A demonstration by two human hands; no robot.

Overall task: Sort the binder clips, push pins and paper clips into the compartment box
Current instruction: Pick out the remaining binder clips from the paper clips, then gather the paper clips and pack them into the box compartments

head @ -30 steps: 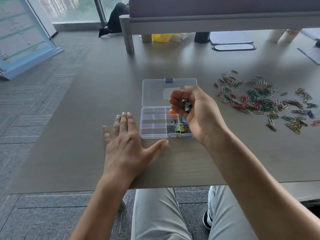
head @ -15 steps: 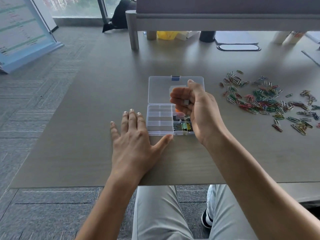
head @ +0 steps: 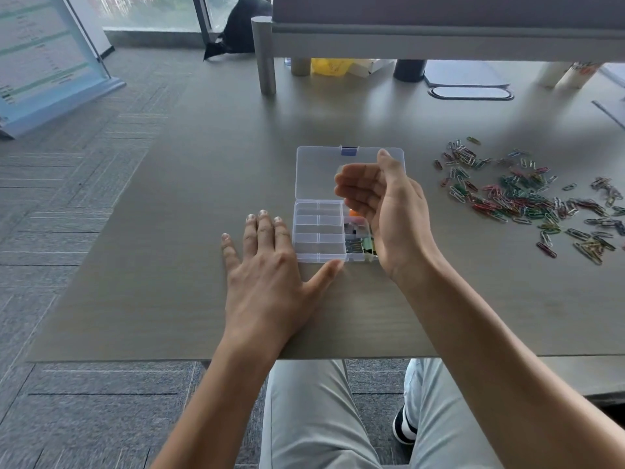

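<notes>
A clear plastic compartment box (head: 318, 255) lies on the grey table with its lid (head: 318, 170) flat open behind it. Its left compartments look bare. The right ones hold binder clips (head: 353, 230), some paper clips and something orange, partly hidden. My right hand (head: 385, 211) hovers above the box's right side, palm turned left, fingers spread and nothing in it. My left hand (head: 270, 269) lies flat on the table, its thumb touching the box's near edge. A big scatter of coloured paper clips (head: 527, 201) lies to the right.
A metal leg (head: 265, 55) of a raised shelf stands at the back, with a yellow bag (head: 326, 66), cups and a dark oval cable port (head: 470, 93) behind. The table's near edge (head: 236, 359) runs just above my lap. A sign board (head: 44, 66) leans on the floor at the left.
My right hand held a small binder clip between curled fingers over the box. Its fingers have now spread and the clip is gone from them. The left hand has stayed flat.
</notes>
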